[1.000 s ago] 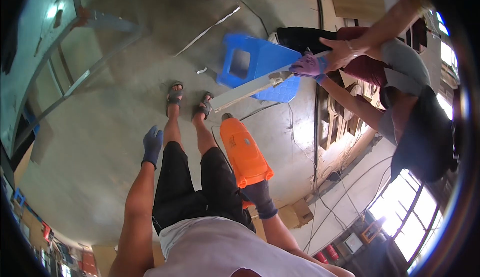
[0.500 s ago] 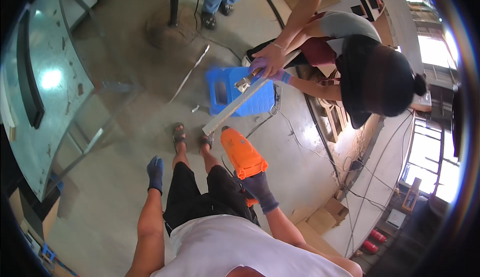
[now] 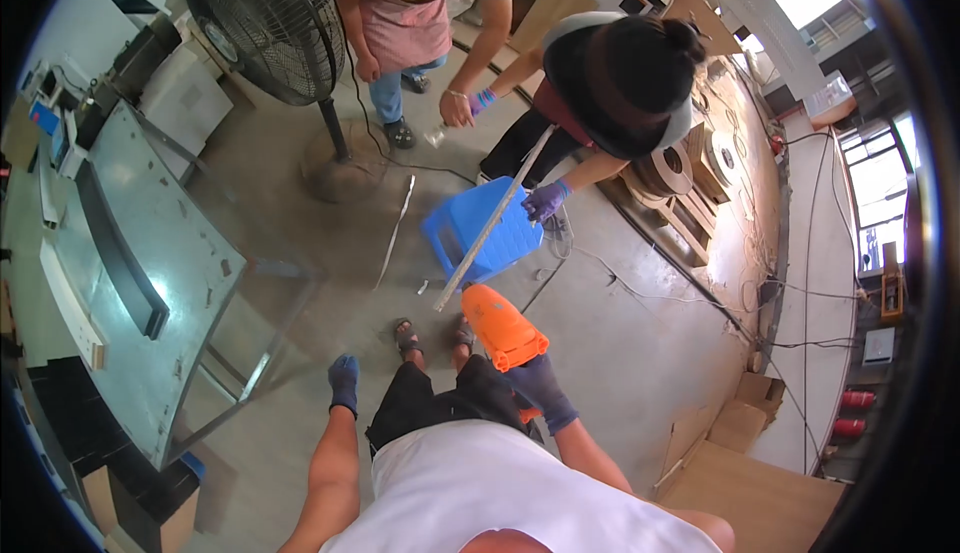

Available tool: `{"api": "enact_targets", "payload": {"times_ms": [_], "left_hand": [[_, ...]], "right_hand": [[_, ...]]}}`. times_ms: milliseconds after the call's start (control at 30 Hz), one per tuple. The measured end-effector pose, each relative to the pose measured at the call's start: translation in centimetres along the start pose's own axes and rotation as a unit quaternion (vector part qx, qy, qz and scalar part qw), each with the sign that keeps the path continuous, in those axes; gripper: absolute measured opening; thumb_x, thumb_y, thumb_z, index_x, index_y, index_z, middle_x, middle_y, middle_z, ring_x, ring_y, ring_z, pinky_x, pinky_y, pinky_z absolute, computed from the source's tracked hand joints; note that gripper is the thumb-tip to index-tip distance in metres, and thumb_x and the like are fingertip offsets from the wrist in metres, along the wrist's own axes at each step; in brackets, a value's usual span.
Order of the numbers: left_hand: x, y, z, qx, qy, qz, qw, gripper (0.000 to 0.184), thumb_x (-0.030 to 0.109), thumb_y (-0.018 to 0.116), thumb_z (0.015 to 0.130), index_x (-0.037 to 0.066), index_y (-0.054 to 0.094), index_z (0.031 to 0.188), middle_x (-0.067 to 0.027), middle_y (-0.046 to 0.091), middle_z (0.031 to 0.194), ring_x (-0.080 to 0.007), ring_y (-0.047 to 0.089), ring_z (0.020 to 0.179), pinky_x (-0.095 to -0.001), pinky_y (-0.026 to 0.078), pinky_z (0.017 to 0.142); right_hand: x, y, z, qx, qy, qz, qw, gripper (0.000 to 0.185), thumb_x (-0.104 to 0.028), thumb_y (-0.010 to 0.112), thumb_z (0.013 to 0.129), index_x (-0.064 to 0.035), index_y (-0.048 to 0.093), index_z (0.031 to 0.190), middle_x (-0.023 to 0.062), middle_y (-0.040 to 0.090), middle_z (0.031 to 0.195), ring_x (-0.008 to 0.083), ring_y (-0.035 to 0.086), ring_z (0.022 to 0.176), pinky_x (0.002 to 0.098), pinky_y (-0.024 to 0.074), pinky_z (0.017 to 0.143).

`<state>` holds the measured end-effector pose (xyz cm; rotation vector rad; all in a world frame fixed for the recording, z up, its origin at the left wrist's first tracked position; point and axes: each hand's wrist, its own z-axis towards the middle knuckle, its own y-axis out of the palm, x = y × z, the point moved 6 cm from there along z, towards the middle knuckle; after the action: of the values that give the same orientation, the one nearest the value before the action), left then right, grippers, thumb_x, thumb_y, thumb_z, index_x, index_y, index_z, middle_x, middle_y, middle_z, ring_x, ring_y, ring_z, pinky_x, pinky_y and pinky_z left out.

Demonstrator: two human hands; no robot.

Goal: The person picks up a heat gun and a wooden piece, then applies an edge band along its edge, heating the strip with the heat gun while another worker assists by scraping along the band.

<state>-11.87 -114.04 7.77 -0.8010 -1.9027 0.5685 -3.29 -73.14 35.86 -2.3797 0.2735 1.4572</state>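
My right hand [image 3: 540,393], in a dark glove, grips an orange power tool [image 3: 503,330] by its handle. The tool's nose points at the near end of a long thin grey strip [image 3: 490,223]; whether they touch I cannot tell. The strip lies across a blue plastic stool [image 3: 455,216], its near end jutting past the edge. Away from the work, my left hand [image 3: 343,383], also gloved, hangs open and bare of any object by my side. A co-worker's purple-gloved hand [image 3: 546,201] is at the stool's right side, beside the strip.
A second person in a pink apron [image 3: 405,28] stands beyond the stool, near a standing fan [image 3: 265,28]. A metal-topped table [image 3: 190,283] is on the left. A white strip [image 3: 397,228] and cables lie on the floor. Wooden pallets [image 3: 680,215] stand at right.
My view has swung up and left. The co-workers' hands, earlier together over the strip with a small tool, have parted. The strip now lies more steeply. I still hold the orange tool.
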Motion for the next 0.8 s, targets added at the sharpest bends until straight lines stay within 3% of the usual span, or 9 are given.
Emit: {"api": "enact_targets", "payload": {"times_ms": [167, 267, 300, 367, 467, 567, 667, 800], "left_hand": [[-2.3, -0.6, -1.2, 0.019, -0.024, -0.077, 0.997, 0.024, 0.022, 0.055, 0.081, -0.001, 0.056, 0.076, -0.0235, 0.056, 0.071, -0.0318, 0.048, 0.057, -0.0457, 0.04, 0.059], [-3.4, -1.1, -2.6, 0.034, -0.03, -0.06, 0.997, 0.025, 0.023, 0.055, 0.081, -0.002, 0.056, 0.074, -0.0216, 0.055, 0.067, -0.026, 0.043, 0.056, -0.0438, 0.039, 0.059], [-3.4, -1.4, -3.3, 0.034, -0.059, -0.054, 0.996, 0.026, 0.023, 0.055, 0.082, -0.002, 0.056, 0.075, -0.0222, 0.055, 0.067, -0.0265, 0.043, 0.056, -0.0439, 0.039, 0.058], [-3.1, -2.0, -5.6, 0.035, -0.119, -0.041, 0.991, 0.028, 0.024, 0.056, 0.083, -0.003, 0.056, 0.075, -0.0234, 0.056, 0.068, -0.0275, 0.044, 0.056, -0.0441, 0.039, 0.058], [-5.0, -0.9, -8.3, 0.029, -0.101, -0.047, 0.993, 0.029, 0.024, 0.056, 0.083, -0.003, 0.056, 0.073, -0.0166, 0.054, 0.06, -0.0217, 0.043, 0.055, -0.0414, 0.037, 0.055], [-4.1, 0.7, -13.4, 0.047, -0.236, -0.206, 0.948, 0.027, 0.022, 0.057, 0.081, -0.002, 0.054, 0.07, -0.006, 0.047, 0.057, -0.015, 0.041, 0.057, -0.0379, 0.035, 0.053], [-2.7, 2.5, -16.9, 0.011, -0.216, -0.174, 0.961, 0.025, 0.022, 0.057, 0.081, 0.0, 0.055, 0.068, 0.0021, 0.042, 0.06, -0.0106, 0.039, 0.059, -0.0352, 0.033, 0.052], [-1.4, 4.1, -18.8, -0.037, 0.02, -0.028, 0.999, 0.025, 0.023, 0.056, 0.082, 0.003, 0.062, 0.068, -0.0008, 0.049, 0.059, -0.0113, 0.043, 0.058, -0.0352, 0.035, 0.053]], "right_hand": [[-0.8, -0.2, -1.3, -0.054, 0.065, 0.156, 0.984, 0.041, -0.01, 0.077, 0.081, -0.0029, 0.064, 0.12, 0.0029, 0.069, 0.106, 0.0092, 0.064, 0.093, 0.028, 0.0536, 0.08], [1.6, -0.6, -1.4, -0.076, 0.048, 0.167, 0.982, 0.035, -0.015, 0.076, 0.083, -0.0032, 0.067, 0.114, 0.0019, 0.069, 0.096, 0.007, 0.063, 0.08, 0.0259, 0.0521, 0.069], [2.1, -0.8, -1.4, -0.103, 0.064, 0.167, 0.978, 0.03, -0.02, 0.074, 0.085, -0.0026, 0.069, 0.109, 0.0014, 0.069, 0.088, 0.0071, 0.061, 0.069, 0.0259, 0.0501, 0.063], [1.6, -1.4, -1.3, -0.12, 0.063, 0.161, 0.978, 0.029, -0.021, 0.073, 0.086, -0.002, 0.069, 0.107, 0.0017, 0.069, 0.086, 0.0081, 0.062, 0.068, 0.0259, 0.0507, 0.063], [1.1, -2.5, -1.6, -0.138, 0.058, 0.176, 0.973, 0.03, -0.022, 0.072, 0.087, -0.0009, 0.069, 0.109, 0.0028, 0.069, 0.088, 0.0102, 0.065, 0.074, 0.0272, 0.054, 0.069], [2.1, -4.5, -2.0, -0.147, 0.065, 0.19, 0.969, 0.03, -0.02, 0.072, 0.087, -0.0008, 0.069, 0.11, 0.0039, 0.069, 0.092, 0.0116, 0.067, 0.078, 0.029, 0.0559, 0.073], [3.7, -6.2, -2.2, -0.146, 0.076, 0.232, 0.959, 0.031, -0.019, 0.072, 0.087, -0.0007, 0.068, 0.111, 0.0047, 0.069, 0.095, 0.0125, 0.067, 0.08, 0.0303, 0.0567, 0.074], [5.8, -8.1, -2.1, -0.139, 0.074, 0.246, 0.957, 0.032, -0.019, 0.073, 0.087, 0.0003, 0.067, 0.111, 0.0054, 0.069, 0.096, 0.0133, 0.068, 0.08, 0.0307, 0.0566, 0.074]]}}
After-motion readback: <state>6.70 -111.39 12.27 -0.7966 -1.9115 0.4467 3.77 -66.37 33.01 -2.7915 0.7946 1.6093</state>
